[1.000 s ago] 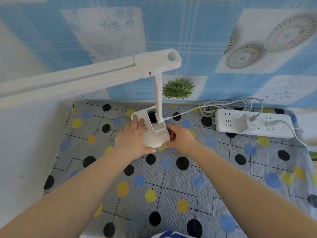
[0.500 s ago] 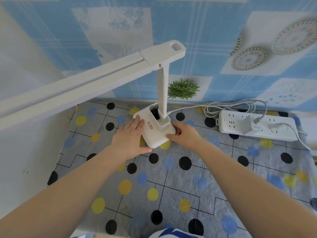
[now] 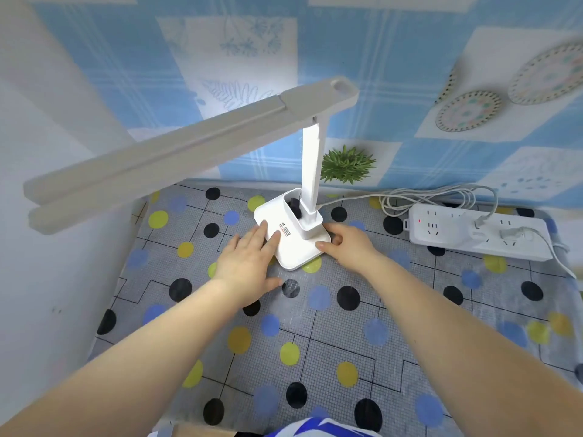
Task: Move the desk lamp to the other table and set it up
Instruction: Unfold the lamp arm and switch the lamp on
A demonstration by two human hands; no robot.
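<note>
**Both hands at the lamp base**

Two bare forearms reaching forward over a desk covered in a grey cloth with black, blue and yellow dots. Left hand spread flat, fingers laid on the near-left top of the base, gripping nothing. Right hand cupped against the base's right edge, thumb on the near corner, fingers curled round the side. Between them the white desk lamp, standing on the cloth toward the back of the desk, post upright, long head reaching left overhead. Behind it, against the blue patterned wall, a small green plant. Off to the right, a white power strip with a coiled cable running to the lamp base.
</note>
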